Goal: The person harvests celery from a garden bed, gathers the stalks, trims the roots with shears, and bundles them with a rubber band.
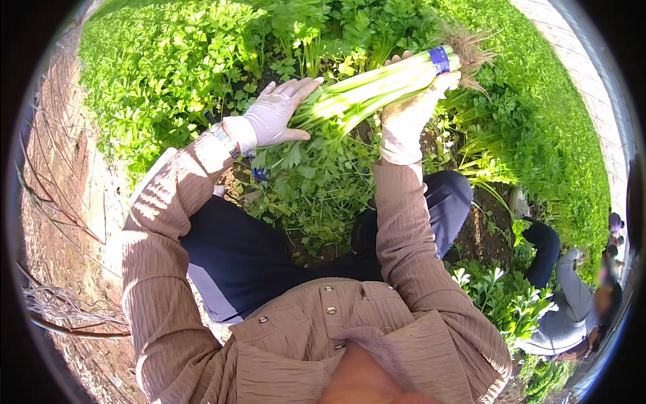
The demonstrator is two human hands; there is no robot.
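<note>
A bunch of celery (373, 91) lies slantwise before me, its leaves at lower left and its brown roots (469, 55) at upper right. Blue tape (439, 60) wraps the stalks just below the roots. Around that root end my right hand (414, 106), in a pale glove soiled at the palm, is closed. My left hand (280, 108), in a thin whitish glove, rests spread against the leafy end, fingers extended and not wrapped round it. The bunch's leaves (303, 156) hang down over loose greens between my knees.
Growing celery plants (166, 76) stand ahead and along the right. Loose leafy stems (323, 212) cover the soil between my legs. At the right a co-worker (565, 313) crouches beside more celery (504, 298). Dry twigs (55, 192) and a curved rod (81, 333) lie on bare ground at left.
</note>
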